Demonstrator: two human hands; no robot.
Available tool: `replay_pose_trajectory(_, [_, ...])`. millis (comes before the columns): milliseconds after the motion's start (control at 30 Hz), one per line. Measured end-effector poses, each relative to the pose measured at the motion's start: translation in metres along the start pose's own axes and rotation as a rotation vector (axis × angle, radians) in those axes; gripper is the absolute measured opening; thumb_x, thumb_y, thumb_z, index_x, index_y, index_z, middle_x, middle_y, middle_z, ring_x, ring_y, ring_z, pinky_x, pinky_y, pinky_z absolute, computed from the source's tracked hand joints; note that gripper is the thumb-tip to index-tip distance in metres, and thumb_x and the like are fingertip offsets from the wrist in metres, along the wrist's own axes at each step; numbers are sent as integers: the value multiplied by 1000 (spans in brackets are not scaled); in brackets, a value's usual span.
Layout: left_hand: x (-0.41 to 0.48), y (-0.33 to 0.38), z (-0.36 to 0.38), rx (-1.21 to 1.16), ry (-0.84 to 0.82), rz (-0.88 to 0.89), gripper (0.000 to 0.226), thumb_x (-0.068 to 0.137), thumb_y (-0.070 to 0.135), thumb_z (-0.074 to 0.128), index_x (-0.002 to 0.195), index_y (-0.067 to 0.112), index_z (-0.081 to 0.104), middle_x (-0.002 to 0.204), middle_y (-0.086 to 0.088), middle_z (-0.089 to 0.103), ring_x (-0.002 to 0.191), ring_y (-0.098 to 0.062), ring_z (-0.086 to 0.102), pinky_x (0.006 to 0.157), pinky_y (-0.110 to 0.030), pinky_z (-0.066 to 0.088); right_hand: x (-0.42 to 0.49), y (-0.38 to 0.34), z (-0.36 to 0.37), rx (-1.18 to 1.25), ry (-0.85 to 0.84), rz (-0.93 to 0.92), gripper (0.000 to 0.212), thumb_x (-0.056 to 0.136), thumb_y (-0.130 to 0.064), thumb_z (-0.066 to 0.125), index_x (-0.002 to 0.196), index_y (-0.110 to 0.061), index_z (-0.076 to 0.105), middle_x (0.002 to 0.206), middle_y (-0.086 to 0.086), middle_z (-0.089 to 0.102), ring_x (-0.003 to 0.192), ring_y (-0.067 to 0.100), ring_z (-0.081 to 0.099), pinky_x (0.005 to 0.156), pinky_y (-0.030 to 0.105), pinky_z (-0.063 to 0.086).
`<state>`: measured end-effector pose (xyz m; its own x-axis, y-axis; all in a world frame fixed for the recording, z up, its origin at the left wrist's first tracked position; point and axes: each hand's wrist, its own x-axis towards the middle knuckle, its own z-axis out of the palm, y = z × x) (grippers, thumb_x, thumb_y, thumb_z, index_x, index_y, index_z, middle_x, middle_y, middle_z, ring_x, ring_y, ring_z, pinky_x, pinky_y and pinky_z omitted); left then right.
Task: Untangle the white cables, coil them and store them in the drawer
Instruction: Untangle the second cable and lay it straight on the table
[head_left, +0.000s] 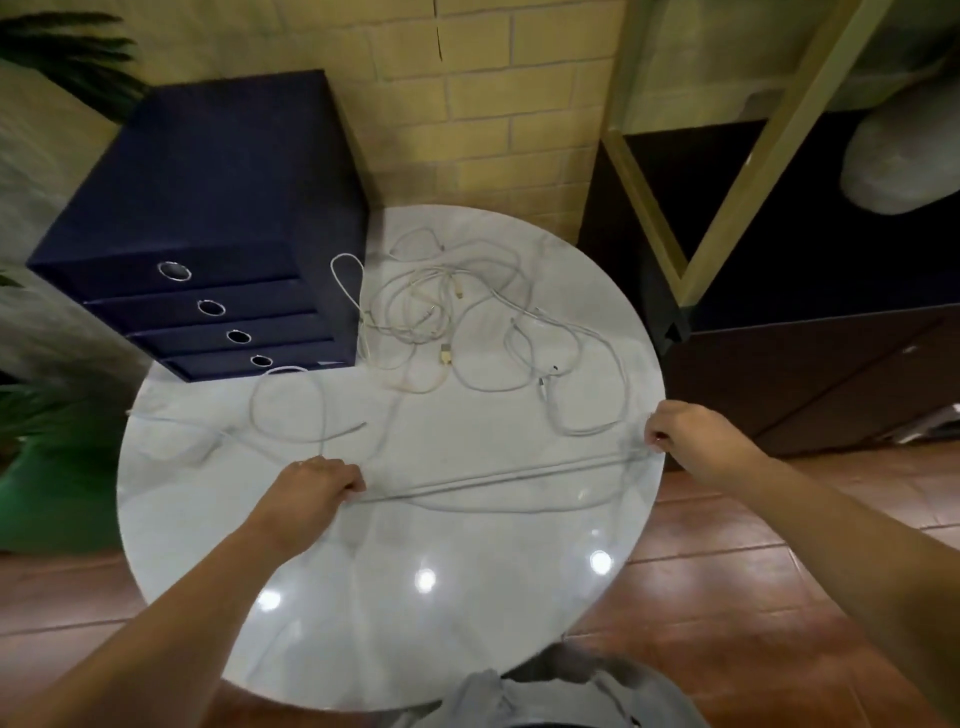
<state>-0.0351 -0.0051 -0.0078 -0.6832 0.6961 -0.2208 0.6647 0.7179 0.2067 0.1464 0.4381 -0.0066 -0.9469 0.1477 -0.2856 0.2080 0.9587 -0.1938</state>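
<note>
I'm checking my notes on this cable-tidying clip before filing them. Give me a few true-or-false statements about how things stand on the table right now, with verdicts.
1. The left hand and the right hand each grip a cable stretched between them. True.
2. One drawer of the drawer unit is pulled open. False: all four drawers look closed.
3. A tangle of cables lies on the table beyond the hands. True.
4. The drawer unit stands at the table's right edge. False: it is at the far left.
</note>
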Motion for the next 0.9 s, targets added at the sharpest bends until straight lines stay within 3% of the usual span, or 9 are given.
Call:
replay_pose_trajectory(100, [-2, 5, 16, -8, 69, 49, 15, 76, 5, 76, 84, 18, 74, 82, 2, 65, 72, -23, 66, 66, -32, 54, -3, 4, 9, 41, 34, 5, 12, 84, -1, 61, 84, -12, 67, 91, 4, 56, 82, 23, 58, 68, 27, 42])
replay_pose_trajectory(233, [0, 9, 29, 16, 65, 50, 18, 68, 7, 82, 78, 20, 74, 76, 3, 63, 66, -23, 66, 59, -33, 55, -2, 8, 20, 106, 38, 46, 23, 83, 6, 59, 97, -7, 70, 101, 9, 59, 92, 28, 61, 81, 33, 51])
replay_pose_trajectory(333, [2, 12, 33, 30, 71, 40, 20, 65, 7, 84, 76, 21, 75, 75, 2, 64, 65, -23, 66, 58, -31, 55, -5, 8, 24, 174, 36, 99, 28, 86, 7, 56, 110, -3, 66, 112, 10, 56, 100, 28, 59, 89, 26, 45])
replay_pose_trajectory(533, [4, 15, 36, 4, 93, 22, 20, 65, 5, 85, 76, 19, 75, 72, 2, 63, 63, -23, 65, 60, -30, 54, -17, 5, 22, 287, 149, 154, 30, 85, 7, 56, 110, -7, 65, 106, 1, 53, 86, 16, 55, 83, 26, 47])
replay_pose_trajectory(667, [6, 15, 40, 27, 118, 37, 25, 60, 5, 88, 72, 19, 73, 67, 4, 63, 63, -23, 62, 61, -30, 50, -10, -27, 18, 291, 149, 52, 25, 82, 1, 65, 105, -9, 68, 99, 2, 59, 80, 17, 57, 74, 22, 44])
replay_pose_trajectory(800, [5, 14, 41, 41, 131, 31, 23, 62, 11, 88, 72, 24, 72, 67, 8, 62, 68, -21, 63, 66, -35, 47, 7, -97, 22, 370, 105, -118, 17, 84, -9, 68, 101, -12, 69, 96, 0, 60, 79, 9, 55, 76, 23, 48])
replay_pose_trajectory(900, [8, 10, 44, -6, 119, 36, 17, 70, 15, 83, 78, 25, 72, 71, 8, 63, 73, -20, 62, 72, -33, 44, 22, -155, 34, 373, 33, -246, 19, 84, -13, 68, 103, -9, 67, 96, 6, 60, 87, 19, 57, 77, 22, 42])
